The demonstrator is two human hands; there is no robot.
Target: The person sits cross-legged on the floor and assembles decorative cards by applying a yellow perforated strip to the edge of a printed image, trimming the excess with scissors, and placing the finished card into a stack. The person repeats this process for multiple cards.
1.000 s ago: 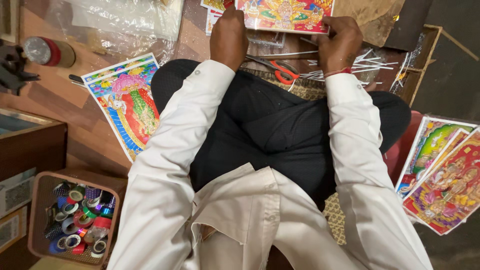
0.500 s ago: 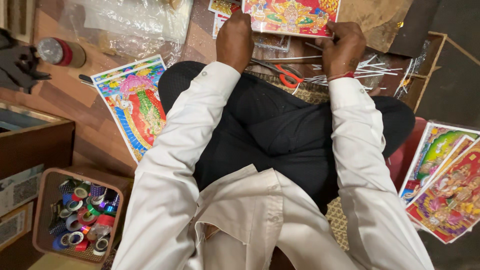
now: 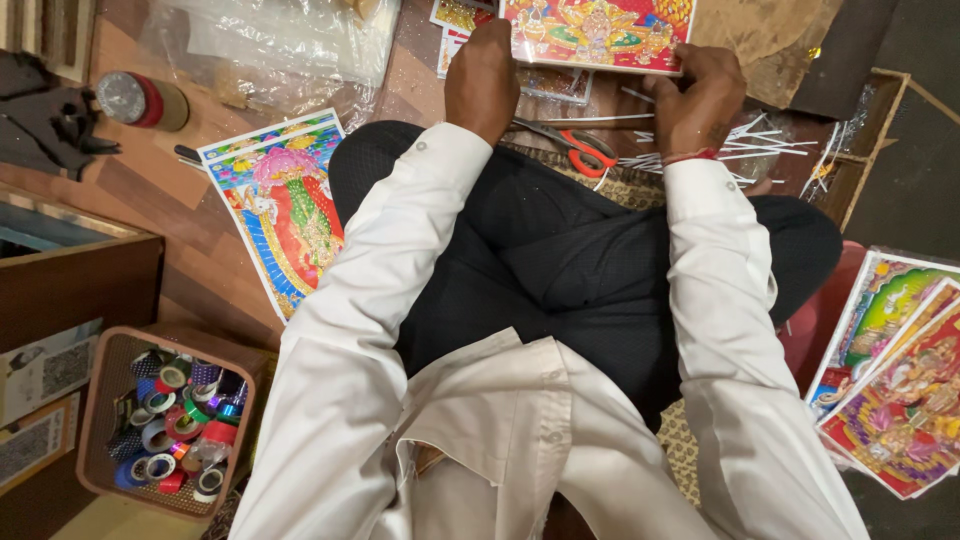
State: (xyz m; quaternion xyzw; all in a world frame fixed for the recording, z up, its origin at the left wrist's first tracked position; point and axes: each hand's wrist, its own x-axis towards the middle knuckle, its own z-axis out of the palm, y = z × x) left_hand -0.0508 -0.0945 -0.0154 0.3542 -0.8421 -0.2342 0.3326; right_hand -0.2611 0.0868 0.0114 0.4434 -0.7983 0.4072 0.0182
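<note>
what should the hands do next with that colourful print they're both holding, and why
Probably set the colourful print down flat on the floor before reaching for anything. The left hand and right hand each grip its lower edge, so neither is free, and the red-handled scissors and thin white sticks lie just beneath them.

Craft workshop floor, colourful prints [image 3: 285, 215], tape rolls [image 3: 170, 430], scissors [image 3: 575, 145]

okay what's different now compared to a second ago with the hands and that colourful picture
Hardly anything. Both the left hand and right hand still grip the colourful picture by its lower edge; only the view shifted slightly. The scissors and the tape basket lie as before.
</note>
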